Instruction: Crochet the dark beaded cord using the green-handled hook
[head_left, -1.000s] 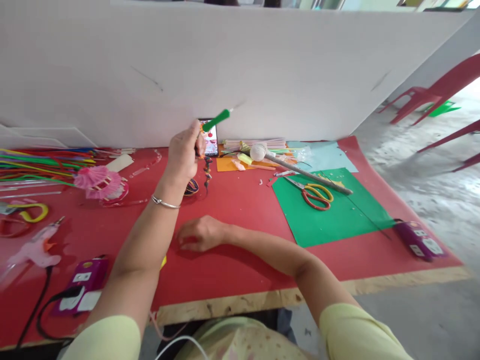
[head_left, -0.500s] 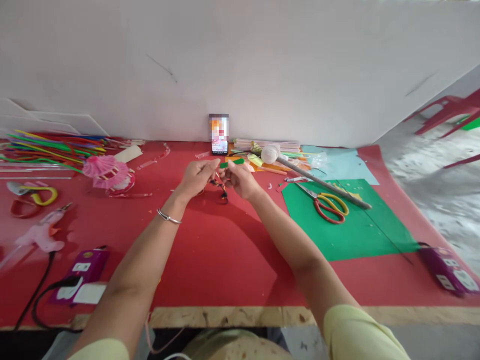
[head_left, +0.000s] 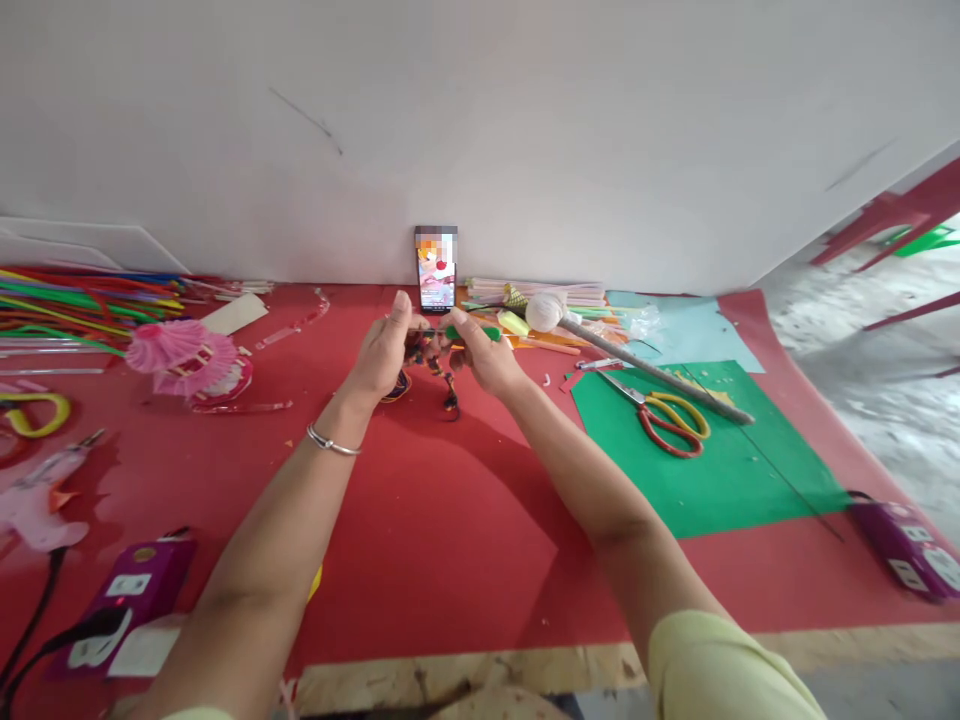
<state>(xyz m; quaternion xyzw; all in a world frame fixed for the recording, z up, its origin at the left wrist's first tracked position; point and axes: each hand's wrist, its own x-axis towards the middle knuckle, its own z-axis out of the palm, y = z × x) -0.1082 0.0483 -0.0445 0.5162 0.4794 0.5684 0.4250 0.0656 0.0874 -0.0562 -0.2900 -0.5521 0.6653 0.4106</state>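
Both of my hands are raised over the middle of the red table, close in front of a phone (head_left: 436,270). My right hand (head_left: 484,355) is closed around a short green handle (head_left: 484,332), which looks like that of a crochet hook; its tip is hidden. Just left of it, my left hand (head_left: 386,345) has its thumb up and its fingers bent in against a dark multicoloured yarn (head_left: 431,352). One strand of the yarn dangles below the fingers, and a loop shows under my left hand. The exact grip is partly hidden.
Red-and-yellow scissors (head_left: 671,420) lie on a green sheet (head_left: 720,490) at the right, beside a grey stick with a white ball (head_left: 546,312). To the left are a pink frilled piece (head_left: 184,358), a glue gun (head_left: 45,505) and a purple power strip (head_left: 139,590). A wall stands behind.
My left thumb has lifted and my left hand has turned more upright. The green handle sits lower and further right in my right hand. More of the yarn shows; the view has shifted slightly right.
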